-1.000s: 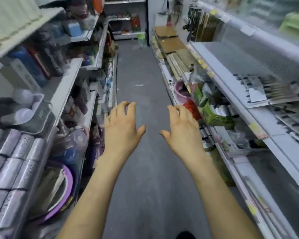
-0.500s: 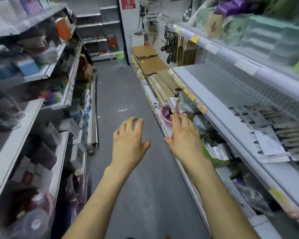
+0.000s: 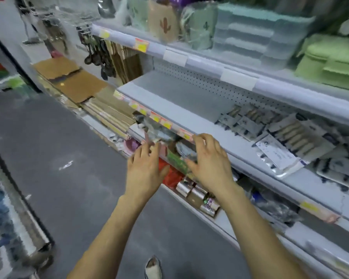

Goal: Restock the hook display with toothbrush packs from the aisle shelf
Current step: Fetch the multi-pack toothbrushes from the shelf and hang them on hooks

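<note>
Toothbrush packs point(image 3: 286, 135) lie flat in a loose pile on the grey middle shelf point(image 3: 181, 97) to my right, against a pegboard back. My left hand point(image 3: 145, 168) and my right hand point(image 3: 210, 160) are both stretched forward with relaxed fingers and hold nothing. They hover in front of the shelf's front edge, left of the packs and apart from them. My right fingertips are close to the price-tag strip point(image 3: 165, 123). No hook display can be made out in this blurred view.
Below my hands the lower shelf holds a green packet point(image 3: 175, 160), something red point(image 3: 169, 176) and silver rolls point(image 3: 197, 196). Green and teal plastic containers point(image 3: 250, 37) fill the top shelf. Cardboard sheets point(image 3: 69, 79) lie farther down. The grey aisle floor point(image 3: 58, 148) lies to my left.
The view has swung right, from the aisle toward the right-hand shelving. Both hands moved forward and right, up to the middle shelf's front edge. They held nothing throughout.
</note>
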Demonstrator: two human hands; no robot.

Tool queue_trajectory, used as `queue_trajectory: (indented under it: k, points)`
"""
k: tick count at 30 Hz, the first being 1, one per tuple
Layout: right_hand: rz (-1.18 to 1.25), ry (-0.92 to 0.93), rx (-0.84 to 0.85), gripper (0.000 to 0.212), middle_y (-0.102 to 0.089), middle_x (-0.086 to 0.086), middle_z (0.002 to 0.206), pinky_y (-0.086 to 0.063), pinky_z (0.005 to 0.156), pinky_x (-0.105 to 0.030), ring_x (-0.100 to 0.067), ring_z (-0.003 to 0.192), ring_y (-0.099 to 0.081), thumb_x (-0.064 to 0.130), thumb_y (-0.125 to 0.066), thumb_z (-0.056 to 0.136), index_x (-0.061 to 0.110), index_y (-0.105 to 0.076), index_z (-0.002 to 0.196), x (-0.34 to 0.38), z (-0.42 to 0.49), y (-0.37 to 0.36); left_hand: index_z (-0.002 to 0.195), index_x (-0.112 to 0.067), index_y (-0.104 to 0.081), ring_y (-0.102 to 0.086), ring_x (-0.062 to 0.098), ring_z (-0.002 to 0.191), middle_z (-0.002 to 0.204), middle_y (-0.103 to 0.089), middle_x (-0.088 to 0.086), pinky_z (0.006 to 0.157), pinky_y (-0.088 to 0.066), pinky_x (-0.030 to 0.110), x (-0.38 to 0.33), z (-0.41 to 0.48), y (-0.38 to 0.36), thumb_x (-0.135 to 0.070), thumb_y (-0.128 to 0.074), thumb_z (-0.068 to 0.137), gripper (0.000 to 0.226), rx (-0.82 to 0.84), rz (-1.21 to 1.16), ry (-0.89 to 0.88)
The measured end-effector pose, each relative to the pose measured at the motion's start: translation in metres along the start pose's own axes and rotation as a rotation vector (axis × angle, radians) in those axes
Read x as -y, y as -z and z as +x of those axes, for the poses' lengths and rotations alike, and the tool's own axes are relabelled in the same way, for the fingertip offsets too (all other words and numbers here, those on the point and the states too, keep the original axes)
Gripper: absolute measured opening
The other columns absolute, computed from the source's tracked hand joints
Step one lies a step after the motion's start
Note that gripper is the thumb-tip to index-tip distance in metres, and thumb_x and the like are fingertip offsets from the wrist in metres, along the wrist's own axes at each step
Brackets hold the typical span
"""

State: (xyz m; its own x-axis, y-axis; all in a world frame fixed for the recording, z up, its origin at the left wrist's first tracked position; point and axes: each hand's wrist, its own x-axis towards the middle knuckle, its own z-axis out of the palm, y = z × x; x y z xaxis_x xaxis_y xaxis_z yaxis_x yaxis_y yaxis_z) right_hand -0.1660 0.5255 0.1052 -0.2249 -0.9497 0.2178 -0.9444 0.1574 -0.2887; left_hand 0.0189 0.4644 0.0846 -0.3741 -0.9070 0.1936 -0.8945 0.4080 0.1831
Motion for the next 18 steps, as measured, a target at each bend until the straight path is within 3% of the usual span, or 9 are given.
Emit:
queue_trajectory:
  k: [6,14,18]
  points:
    - [-0.111,-0.258,-0.021,0.077,-0.035,-0.01,0.159,-0.033,0.12,-0.048,-0.031,0.149,-0.033,0.048,-0.069,0.092,0.021,-0.035,0.155,-0.01,-0.001,-0.004,0.143,-0.016,-0.052,-0.055,0.04,0.127,0.138,-0.056,0.014,0.094,-0.052,0.057,0.002,0.075,-0.016,-0.044,-0.082,0.076,0.079,0.059,0.002,-0.306]
    - [-0.163,-0.587,-0.094,0.078,-0.034,-0.01,0.161,-0.033,0.119,-0.05,-0.031,0.151,-0.031,0.05,-0.069,0.093,0.019,-0.035,0.156,-0.035,-0.042,-0.004,0.151,-0.023,-0.042,-0.04,0.031,0.145,0.158,-0.041,0.006,0.111,-0.041,0.056,-0.04,0.104,-0.038,-0.052,-0.074,0.087,0.077,0.152,-0.07,-0.619]
    - [-0.128,-0.679,-0.171,0.076,-0.037,-0.008,0.159,-0.041,0.115,-0.052,-0.03,0.147,-0.035,0.047,-0.071,0.092,0.019,-0.037,0.155,-0.058,-0.062,-0.006,0.154,-0.021,-0.04,-0.036,0.031,0.148,0.161,-0.037,0.007,0.114,-0.038,0.055,-0.062,0.111,-0.054,-0.05,-0.07,0.092,0.075,0.141,-0.101,-0.726]
